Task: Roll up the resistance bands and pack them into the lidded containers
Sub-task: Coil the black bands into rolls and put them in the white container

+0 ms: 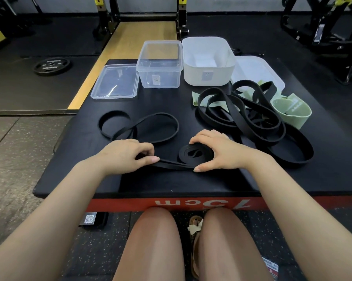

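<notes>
Plainly, box (pixel 181 202) edge reads "75cm"; container labels illegible.

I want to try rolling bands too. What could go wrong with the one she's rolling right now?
The coil under the right hand is loose in the middle, so it might spring open if she lets go. The unrolled tail the left hand feeds still loops across the box top, so it could twist going in. The black pile lies close and might snag.
</notes>
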`<state>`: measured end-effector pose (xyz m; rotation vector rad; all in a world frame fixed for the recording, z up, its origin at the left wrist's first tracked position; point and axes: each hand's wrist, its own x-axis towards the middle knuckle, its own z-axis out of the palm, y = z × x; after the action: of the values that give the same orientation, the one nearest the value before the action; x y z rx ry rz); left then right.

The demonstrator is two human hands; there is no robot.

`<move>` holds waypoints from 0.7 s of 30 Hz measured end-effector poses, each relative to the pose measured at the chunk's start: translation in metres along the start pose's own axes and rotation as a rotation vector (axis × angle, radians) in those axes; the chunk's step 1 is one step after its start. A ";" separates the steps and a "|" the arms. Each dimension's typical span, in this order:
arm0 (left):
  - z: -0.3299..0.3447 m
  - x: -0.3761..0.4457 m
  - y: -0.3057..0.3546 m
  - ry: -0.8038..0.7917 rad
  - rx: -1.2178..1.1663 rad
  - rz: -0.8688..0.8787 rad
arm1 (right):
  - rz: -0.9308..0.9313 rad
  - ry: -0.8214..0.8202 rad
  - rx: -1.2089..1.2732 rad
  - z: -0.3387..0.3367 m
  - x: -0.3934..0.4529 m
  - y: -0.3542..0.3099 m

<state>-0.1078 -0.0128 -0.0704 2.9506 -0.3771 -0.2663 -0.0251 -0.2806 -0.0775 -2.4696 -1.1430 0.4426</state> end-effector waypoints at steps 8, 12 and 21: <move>0.000 -0.008 -0.006 0.177 0.176 0.071 | 0.001 0.010 -0.005 0.000 -0.001 -0.003; -0.006 -0.011 -0.013 0.087 0.188 0.049 | 0.006 0.010 -0.008 0.000 -0.002 -0.003; 0.001 -0.015 -0.018 0.039 0.204 0.102 | 0.005 0.020 -0.008 0.003 -0.002 0.000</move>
<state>-0.1184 0.0081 -0.0724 3.1166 -0.5796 -0.1663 -0.0275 -0.2811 -0.0793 -2.4783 -1.1337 0.4146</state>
